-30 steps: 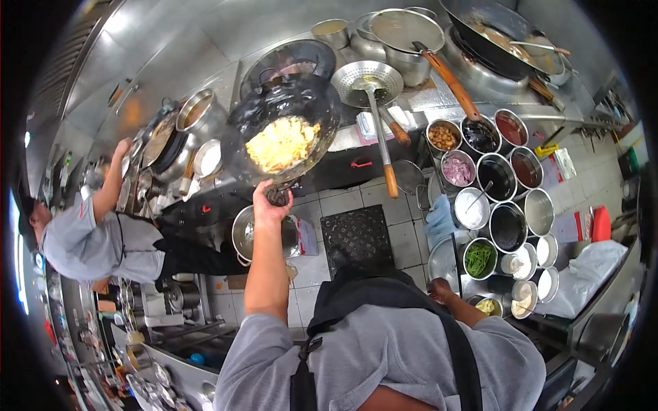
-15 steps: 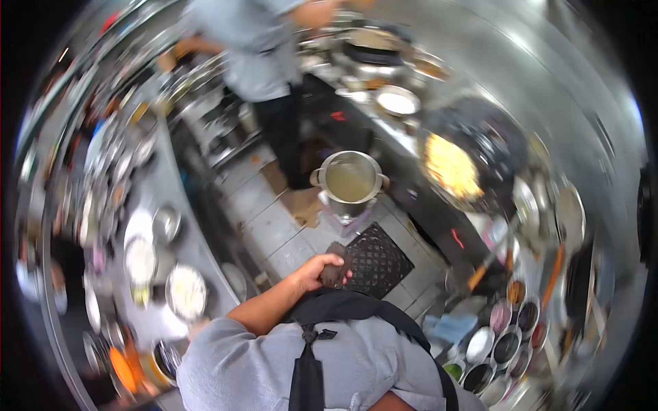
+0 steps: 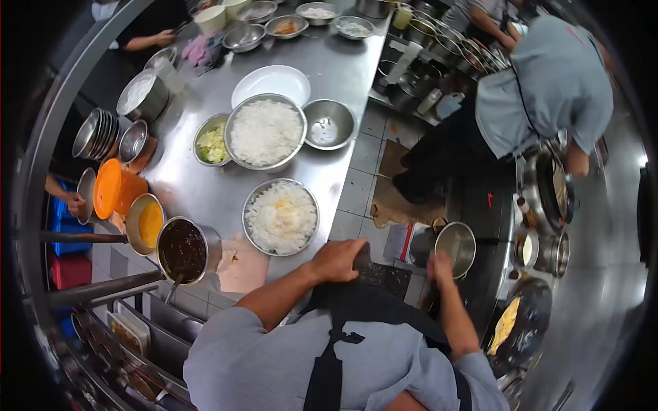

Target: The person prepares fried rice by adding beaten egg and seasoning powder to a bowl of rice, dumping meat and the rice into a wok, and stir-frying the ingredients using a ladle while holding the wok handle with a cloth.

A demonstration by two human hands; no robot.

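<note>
My left hand [image 3: 338, 261] is closed around a dark, crumpled cloth [image 3: 362, 256] beside the table's edge. Close to its left stands a metal bowl of white rice [image 3: 279, 219] with a yellowish patch on top. My right hand [image 3: 441, 264] hangs at the near rim of a tall metal pot [image 3: 456, 248]; motion smears its fingers, and I cannot tell whether it touches the pot. To the right, a black wok [image 3: 531, 322] holds a flat yellow egg-like food [image 3: 505, 326].
On the steel table [image 3: 205, 89] are another bowl of rice [image 3: 266, 133], a white plate [image 3: 271, 85], a pot of dark sauce [image 3: 182, 251] and an orange container [image 3: 118, 188]. A co-worker in a grey shirt [image 3: 548, 82] stands ahead on the right, near the stove.
My view has swung left toward the table, so the pot and wok now appear farther right. My right hand has come into view by the pot. The cloth stays in my left hand.
</note>
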